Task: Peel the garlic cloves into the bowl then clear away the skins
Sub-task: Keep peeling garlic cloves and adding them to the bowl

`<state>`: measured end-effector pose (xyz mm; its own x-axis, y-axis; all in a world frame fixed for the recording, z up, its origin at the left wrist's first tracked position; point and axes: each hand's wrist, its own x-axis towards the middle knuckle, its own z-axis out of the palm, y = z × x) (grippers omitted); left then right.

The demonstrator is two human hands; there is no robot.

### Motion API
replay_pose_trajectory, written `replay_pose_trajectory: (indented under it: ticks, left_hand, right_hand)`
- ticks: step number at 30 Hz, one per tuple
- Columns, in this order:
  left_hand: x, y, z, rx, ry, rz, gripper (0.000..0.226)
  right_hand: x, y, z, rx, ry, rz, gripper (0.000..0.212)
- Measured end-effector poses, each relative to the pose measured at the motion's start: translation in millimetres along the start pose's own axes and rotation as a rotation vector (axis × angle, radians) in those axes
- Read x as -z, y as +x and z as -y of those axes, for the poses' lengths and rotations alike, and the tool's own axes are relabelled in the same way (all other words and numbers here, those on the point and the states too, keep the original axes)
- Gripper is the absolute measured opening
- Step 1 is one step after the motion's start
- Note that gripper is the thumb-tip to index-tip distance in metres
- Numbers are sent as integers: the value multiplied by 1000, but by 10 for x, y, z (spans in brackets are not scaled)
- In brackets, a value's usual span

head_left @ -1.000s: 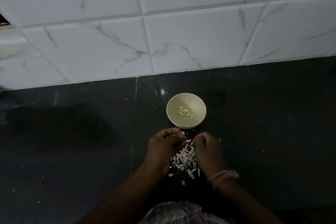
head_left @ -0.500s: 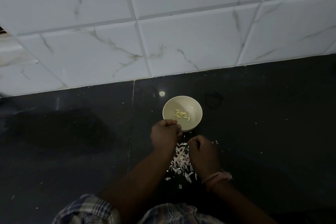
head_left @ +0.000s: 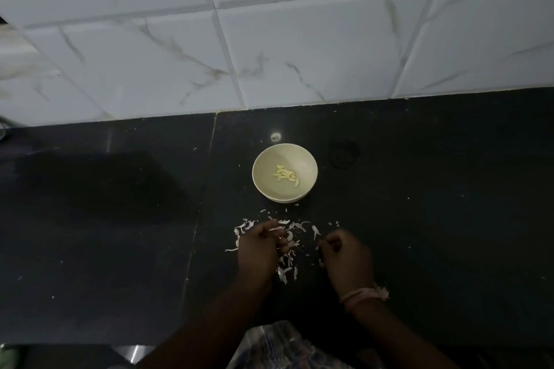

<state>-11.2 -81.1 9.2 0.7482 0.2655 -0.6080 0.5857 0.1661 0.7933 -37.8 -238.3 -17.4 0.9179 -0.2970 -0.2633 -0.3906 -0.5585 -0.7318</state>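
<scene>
Garlic cloves (head_left: 286,174), peeled and pale yellow, are gathered at the bottom of the cream bowl (head_left: 263,189), which is set on the dark counter (head_left: 434,219) just beyond the working spot — near enough, it is judged, for a finished clove to be dropped in without a long reach. Papery skins (head_left: 287,249) are scattered on the counter between the bowl and the hands, most of them heaped in the gap between the two hands, where they would fall during peeling.

Both hands are kept low over this heap. The left hand (head_left: 257,249) is curled, its fingers bent inward among the skins; a skin appears to be touched at the fingertips, but whether anything is pinched cannot be told in the dim light. The right hand (head_left: 347,257) is curled as well, fingers tucked toward the palm — whether a clove or skin is enclosed cannot be told. A thread band (head_left: 364,296) is worn at the right wrist.

Peeling is judged to be largely done, as no unpeeled clove is visible on the counter. The skins are not yet cleared. A marbled tiled wall (head_left: 299,54) is seen behind the counter.
</scene>
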Motion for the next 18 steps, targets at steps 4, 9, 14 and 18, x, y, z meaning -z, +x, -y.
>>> replay_pose_trajectory:
  ticks: [4, 9, 14, 18]
  left_hand:
    - [-131, -77, 231, 19, 23, -53, 12]
    - [-189, -178, 219, 4, -15, -51, 11]
    - [-85, -129, 181, 31, -45, -5, 10]
    - [32, -93, 186, 46, -51, 89, 11]
  right_hand:
    - [142, 139, -128, 146, -58, 16, 8]
    - [-22, 305, 6, 289, -133, 25, 10]
    - [-171, 375, 46, 260, -278, 65, 15]
    - [-167, 259, 122, 282, -307, 30, 14]
